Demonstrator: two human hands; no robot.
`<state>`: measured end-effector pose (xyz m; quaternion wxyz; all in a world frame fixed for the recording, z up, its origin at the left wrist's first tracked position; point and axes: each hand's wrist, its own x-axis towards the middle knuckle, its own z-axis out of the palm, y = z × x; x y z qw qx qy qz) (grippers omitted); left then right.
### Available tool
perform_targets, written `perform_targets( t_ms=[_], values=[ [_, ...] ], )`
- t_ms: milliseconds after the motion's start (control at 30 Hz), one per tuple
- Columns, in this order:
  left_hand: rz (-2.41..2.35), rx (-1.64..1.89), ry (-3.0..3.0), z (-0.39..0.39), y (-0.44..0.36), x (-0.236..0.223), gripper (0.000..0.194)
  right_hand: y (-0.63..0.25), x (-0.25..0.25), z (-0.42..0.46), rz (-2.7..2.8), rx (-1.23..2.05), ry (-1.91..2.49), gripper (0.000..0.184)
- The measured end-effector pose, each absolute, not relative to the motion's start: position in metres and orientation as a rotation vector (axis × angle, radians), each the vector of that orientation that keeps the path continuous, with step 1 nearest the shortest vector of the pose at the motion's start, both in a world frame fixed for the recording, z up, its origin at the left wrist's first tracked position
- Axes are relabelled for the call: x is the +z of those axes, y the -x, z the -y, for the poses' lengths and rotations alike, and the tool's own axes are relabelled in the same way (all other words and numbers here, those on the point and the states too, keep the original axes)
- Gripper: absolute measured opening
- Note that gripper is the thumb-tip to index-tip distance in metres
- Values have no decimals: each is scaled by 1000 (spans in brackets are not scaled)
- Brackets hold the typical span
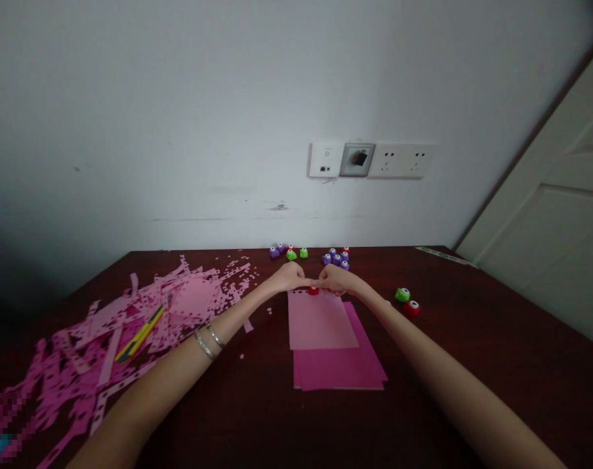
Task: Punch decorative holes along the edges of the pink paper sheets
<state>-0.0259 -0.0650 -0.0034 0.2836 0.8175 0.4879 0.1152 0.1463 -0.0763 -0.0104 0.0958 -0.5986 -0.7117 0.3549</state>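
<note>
A small red craft paper punch (314, 290) sits on the far edge of a light pink paper sheet (320, 326). My left hand (290, 277), fingers curled, reaches its thumb onto the punch from the left. From the other side my right hand (336, 279) is closed around the punch, its thumb meeting the left one on top. A row of small punched holes shows along the sheet's far edge, left of the punch. Darker pink sheets (340, 370) lie stacked beneath the light one. The undersides of the fingers are hidden.
Pink paper strips and scraps (81, 352) cover the table's left side, with a yellow utility knife (140, 333) on them. Purple, green and red punches (336, 258) stand near the wall. A green punch (402, 295) and another red one (411, 308) lie right of my right forearm.
</note>
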Motion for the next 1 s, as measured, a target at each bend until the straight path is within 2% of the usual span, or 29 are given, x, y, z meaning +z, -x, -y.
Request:
perform_targets(
  t_ms=[133, 233, 333, 733, 1000],
  values=[
    [-1442, 434, -2585, 115, 16, -7, 32, -149, -18, 81, 2117, 812, 1691, 46],
    [-1281, 476, -2997, 159, 6, -13, 27, -153, -13, 89, 2059, 737, 1605, 50],
    [-1185, 419, -3209, 190, 0, -23, 24, -159, -7, 97, 2101, 732, 1501, 40],
    [-1261, 237, -3275, 204, -4, -61, 36, -156, -27, 90, 2426, 453, 1228, 20],
    [-1277, 244, -3275, 205, -4, -63, 38, -163, -35, 84, 2385, 382, 1178, 22]
  ],
)
